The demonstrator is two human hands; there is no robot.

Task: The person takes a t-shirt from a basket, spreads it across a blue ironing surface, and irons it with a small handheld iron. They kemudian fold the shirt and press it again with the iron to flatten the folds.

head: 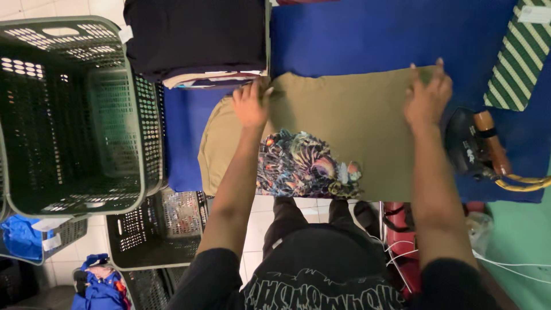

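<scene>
Two hands, the left hand (251, 104) and the right hand (427, 99), each pinch one tan shirt (350, 117). One iron (472, 144) sits near. Three baskets (74, 115) stand left.

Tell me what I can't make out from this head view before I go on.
- Iron, head view: dark and blurred; its soleplate and cord end cannot be seen.
- Olive T-shirt: the far edge is hidden under the left hand and right hand.
- Folded clothes stack: cut off by the top edge.
- Laundry basket: its inside is too dark to show any contents.
</scene>
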